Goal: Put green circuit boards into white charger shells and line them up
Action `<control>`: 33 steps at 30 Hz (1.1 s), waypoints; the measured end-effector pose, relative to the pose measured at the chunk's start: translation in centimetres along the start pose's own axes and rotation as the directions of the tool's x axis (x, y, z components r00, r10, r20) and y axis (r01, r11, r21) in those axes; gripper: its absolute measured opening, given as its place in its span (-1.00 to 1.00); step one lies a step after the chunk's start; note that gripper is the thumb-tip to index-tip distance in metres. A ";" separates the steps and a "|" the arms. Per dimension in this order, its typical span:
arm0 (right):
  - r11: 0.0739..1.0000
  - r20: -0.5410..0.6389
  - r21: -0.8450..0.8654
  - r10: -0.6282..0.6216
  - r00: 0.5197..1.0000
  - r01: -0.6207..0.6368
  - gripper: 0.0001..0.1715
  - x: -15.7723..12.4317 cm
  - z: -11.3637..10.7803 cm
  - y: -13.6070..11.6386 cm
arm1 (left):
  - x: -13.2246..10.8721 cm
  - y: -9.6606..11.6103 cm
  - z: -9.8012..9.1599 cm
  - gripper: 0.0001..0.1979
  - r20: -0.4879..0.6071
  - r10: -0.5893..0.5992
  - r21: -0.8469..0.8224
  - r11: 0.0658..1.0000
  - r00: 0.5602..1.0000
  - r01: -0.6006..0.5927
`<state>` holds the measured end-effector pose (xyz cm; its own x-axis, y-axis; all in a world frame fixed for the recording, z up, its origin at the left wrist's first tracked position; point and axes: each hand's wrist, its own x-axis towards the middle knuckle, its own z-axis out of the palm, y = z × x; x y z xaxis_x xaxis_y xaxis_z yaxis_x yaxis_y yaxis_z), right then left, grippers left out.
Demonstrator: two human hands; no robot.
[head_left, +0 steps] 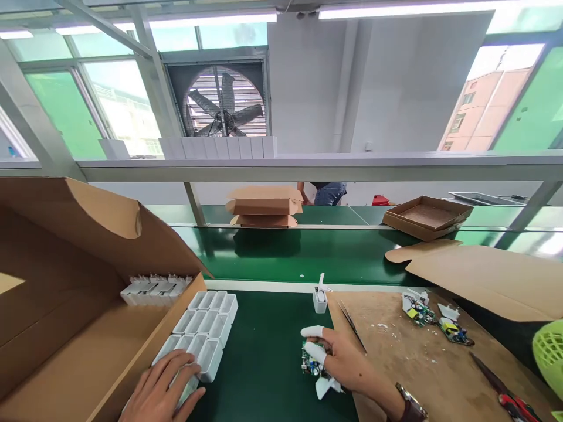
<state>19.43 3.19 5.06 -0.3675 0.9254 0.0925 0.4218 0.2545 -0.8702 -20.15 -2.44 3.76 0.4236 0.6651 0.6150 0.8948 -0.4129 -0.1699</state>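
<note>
cases (203, 333), white, in rows, lie partly under the left hand (163, 388), fingers spread on the nearest, while the right hand (342, 358) bends over a circuit board (309, 364) beneath its fingertips, pinching or not i cannot tell.

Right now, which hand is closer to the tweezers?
Right. The right hand is just beside the tweezers, at a circuit board; the left hand is much farther off to the left, at the white boxes.

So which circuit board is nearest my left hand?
The circuit board at your right hand; the other two lie farther right, on the brown mat.
</note>
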 end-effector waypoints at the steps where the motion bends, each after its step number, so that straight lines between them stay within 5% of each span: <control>1: 0.994 0.033 -0.096 -0.051 0.998 0.054 -0.69 0.2 0.6 0.0 | 0.2 0.2 -0.8 -0.73 -0.011 -0.036 -0.007 0.999 0.999 0.036; 5: 0.856 0.084 -0.459 -0.227 0.970 0.239 -0.68 0.7 0.5 1.5 | 0.9 0.8 -4.2 -0.80 -0.043 -0.153 -0.024 0.988 0.987 0.152; 9: 0.816 0.099 -0.513 -0.253 0.963 0.267 -0.46 0.4 0.0 4.5 | 1.1 1.6 -5.0 -0.86 0.047 -0.177 -0.014 0.984 0.983 0.178; 16: 0.782 0.044 -0.500 -0.406 0.913 0.372 -0.26 -0.9 0.6 6.2 | 2.5 3.9 -1.4 -0.81 0.114 -0.065 0.031 0.998 0.991 0.062; 22: 0.767 -0.014 -0.534 -0.431 0.902 0.357 -0.30 -0.9 0.6 5.0 | 7.3 8.0 0.1 -0.89 0.151 0.046 -0.277 0.961 0.988 -0.002; 26: 0.757 -0.001 -0.539 -0.437 0.899 0.368 -0.34 -1.1 0.4 4.3 | 10.5 10.6 3.2 -0.92 0.143 0.120 -0.413 0.909 0.982 -0.051; 33: 0.755 -0.037 -0.527 -0.480 0.877 0.391 -0.49 -0.8 0.8 4.7 | 10.7 12.7 8.7 -0.91 0.260 -0.014 -0.656 0.731 0.965 0.188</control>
<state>21.06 3.42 0.49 -0.4936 0.6995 0.5167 0.6113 0.7017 -0.3660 -3.06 4.82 1.49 0.4329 0.8099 0.3959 0.6412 -0.5853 0.4963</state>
